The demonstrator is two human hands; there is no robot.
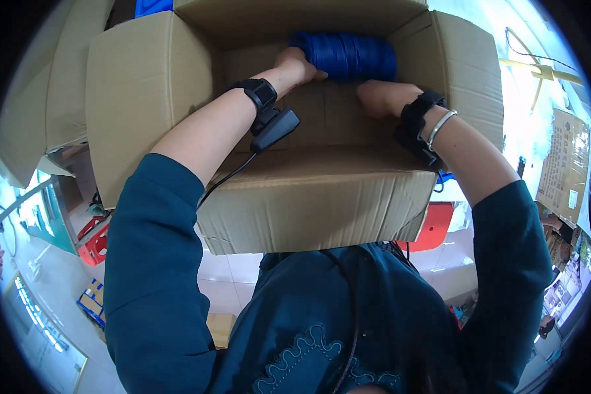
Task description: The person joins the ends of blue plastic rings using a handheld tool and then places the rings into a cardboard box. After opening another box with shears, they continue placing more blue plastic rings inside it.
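A blue ribbed cylinder, which looks like a stack or roll of shiny blue material, lies sideways at the far side inside an open cardboard box. My left hand grips its left end, with the thumb stretched along the near side and the other fingers mostly hidden. Just below the cylinder's right part, my right hand is curled closed. Its fingertips are turned away, so anything in them is hidden, and I cannot tell whether it touches the cylinder.
The box flaps stand folded outward, one large flap at the left and another at the right. A black device with a cable hangs at my left wrist. Red stools stand below the box. More cardboard is at the right.
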